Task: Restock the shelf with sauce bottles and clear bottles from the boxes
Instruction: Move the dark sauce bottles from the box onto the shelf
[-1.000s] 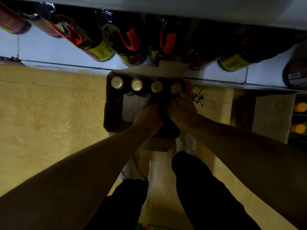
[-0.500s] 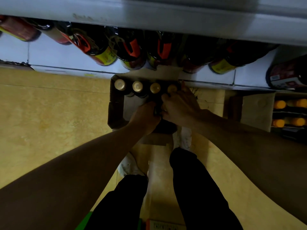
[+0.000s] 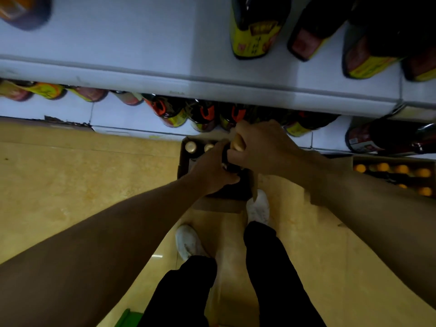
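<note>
Yellow shop floor below white shelves, both hands down at an open box.

Head view: the right hand has its fingers curled round the gold cap and neck of a dark sauce bottle, holding it just above the cardboard box. The left hand, touching the right one from below, is wrapped round a second dark bottle (only a sliver of it shows between the fingers). Left of both hands, two more gold caps stand inside the box. Beyond the right hand, bottles with orange and yellow labels line the lower shelf. Far off to that hand's right, another box holds orange-capped bottles. Under the hands are white shoes and black trousers.
</note>
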